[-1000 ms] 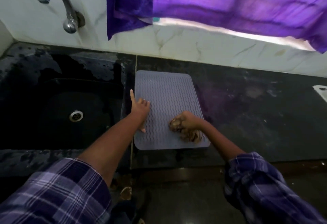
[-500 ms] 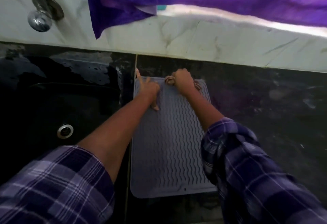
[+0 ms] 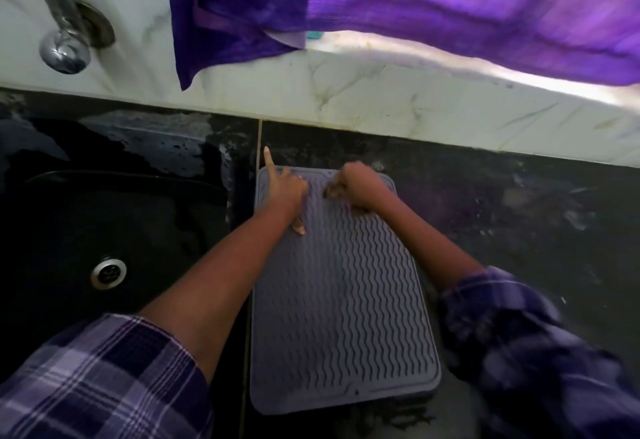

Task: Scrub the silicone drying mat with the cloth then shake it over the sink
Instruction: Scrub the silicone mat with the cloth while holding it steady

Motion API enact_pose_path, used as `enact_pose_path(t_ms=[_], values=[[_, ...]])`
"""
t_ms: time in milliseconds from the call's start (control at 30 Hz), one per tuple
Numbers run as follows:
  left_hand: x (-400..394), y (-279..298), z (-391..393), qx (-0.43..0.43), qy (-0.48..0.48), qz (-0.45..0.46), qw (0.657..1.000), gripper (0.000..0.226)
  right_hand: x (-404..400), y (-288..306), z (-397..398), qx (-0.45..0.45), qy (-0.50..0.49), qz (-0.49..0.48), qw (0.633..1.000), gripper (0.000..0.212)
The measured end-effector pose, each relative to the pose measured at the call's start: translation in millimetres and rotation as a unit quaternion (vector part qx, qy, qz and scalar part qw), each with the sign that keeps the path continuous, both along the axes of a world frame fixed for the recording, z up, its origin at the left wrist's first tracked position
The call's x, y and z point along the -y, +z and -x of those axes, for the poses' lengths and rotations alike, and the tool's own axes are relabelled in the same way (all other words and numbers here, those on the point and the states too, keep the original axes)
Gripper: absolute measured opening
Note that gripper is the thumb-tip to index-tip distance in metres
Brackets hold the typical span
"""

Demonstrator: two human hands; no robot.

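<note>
Your cloth mostly hidden under your right hand, your right sleeve blurred, the tap's spout cut off at the top edge, the purple curtain cropped too

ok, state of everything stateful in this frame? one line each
drying mat: flat on the counter, beside the sink
cloth: bunched in the right hand, pressed to the mat's far end
right hand: grips the cloth
left hand: rests on the mat's far left corner, forefinger straight
sink: wet, holds nothing
tap: no water running
curtain: hangs over the sill
</note>
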State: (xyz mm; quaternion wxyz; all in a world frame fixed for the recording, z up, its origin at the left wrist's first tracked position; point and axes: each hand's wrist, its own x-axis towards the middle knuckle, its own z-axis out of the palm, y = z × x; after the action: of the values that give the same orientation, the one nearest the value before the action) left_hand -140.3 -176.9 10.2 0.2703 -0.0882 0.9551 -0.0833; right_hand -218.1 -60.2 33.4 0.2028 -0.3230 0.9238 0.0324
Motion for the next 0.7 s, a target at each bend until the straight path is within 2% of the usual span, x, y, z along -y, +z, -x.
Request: enact_pose_path(t_ms=[67, 200, 300, 367, 467, 500, 567, 633, 700], values=[[-1.0, -1.3, 1.1, 0.009, 0.010, 0.006, 1.000, 0.078, 21.5, -8.2, 8.0, -0.075, 0.006, 0.019, 0.997, 0.026], [-1.8, -2.6, 2.6, 0.014, 0.008, 0.015, 1.000, 0.092, 17.8, -42.2, -27.8, -0.106, -0.029, 0.034, 0.993, 0.031], [2.3, -5.0, 0.3, -0.002, -0.005, 0.000, 1.000, 0.082, -30.9, -41.3, -88.4, -0.033, 0.005, 0.053, 0.998, 0.027], [5.0, -7.4, -1.0, -0.005, -0.011, -0.007, 1.000, 0.090, -59.7, -31.8, -124.5, 0.042, 0.048, 0.015, 0.998, 0.026], [4.7, -9.8, -5.4, -0.013, -0.022, -0.001, 1.000, 0.102, -54.3, -4.6, -107.1, 0.136, 0.033, -0.068, 0.988, 0.018], [3.6, -11.3, -5.6, -0.020, -0.022, -0.001, 1.000, 0.103, -43.3, 1.8, -87.5, 0.128, 0.020, -0.050, 0.990, 0.017], [2.5, -13.1, -4.1, -0.029, -0.013, 0.001, 0.999, 0.100, -19.1, 2.8, -41.3, 0.048, -0.016, 0.014, 0.999, 0.022], [1.9, -13.1, -4.5, -0.023, -0.010, 0.010, 1.000, 0.098, 1.4, -9.2, -16.0, -0.041, -0.041, 0.013, 0.998, 0.027], [1.2, -16.4, -5.5, -0.020, -0.018, 0.019, 0.999, 0.096, 4.7, -31.6, -21.4, -0.088, -0.089, 0.023, 0.992, 0.028]])
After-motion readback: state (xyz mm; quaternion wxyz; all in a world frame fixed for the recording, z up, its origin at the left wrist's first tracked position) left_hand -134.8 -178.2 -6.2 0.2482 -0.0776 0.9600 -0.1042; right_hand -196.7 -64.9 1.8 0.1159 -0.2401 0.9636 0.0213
